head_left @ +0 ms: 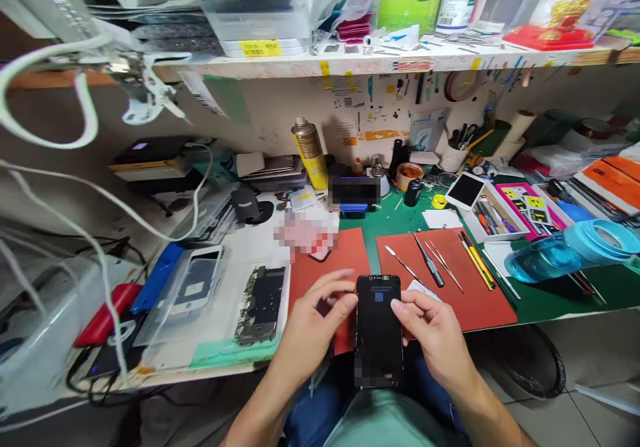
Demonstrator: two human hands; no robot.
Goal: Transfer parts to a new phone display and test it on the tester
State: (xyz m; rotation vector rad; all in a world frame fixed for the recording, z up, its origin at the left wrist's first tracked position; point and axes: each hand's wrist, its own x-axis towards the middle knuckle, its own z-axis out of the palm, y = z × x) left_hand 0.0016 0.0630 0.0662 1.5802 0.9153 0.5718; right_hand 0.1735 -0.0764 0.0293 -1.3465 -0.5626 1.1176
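Note:
A black smartphone stands nearly upright in front of my body, over the near edge of the red mat, with a faint bluish square on its dark front. My right hand grips its right edge, thumb on the front and fingers partly hidden behind. At the phone's left edge is my left hand, its fingers stretched out and apart from the thumb. The left thumb tip comes close to the edge; I cannot tell whether it touches. Tweezers and a grey-handled tool lie on the right-hand red mat.
To the left, a clear plastic tray holds a white phone part, beside a dark metal phone plate. A blue water bottle lies tilted at right. A yellow spray can stands behind. White cables hang at left; a shelf overhangs.

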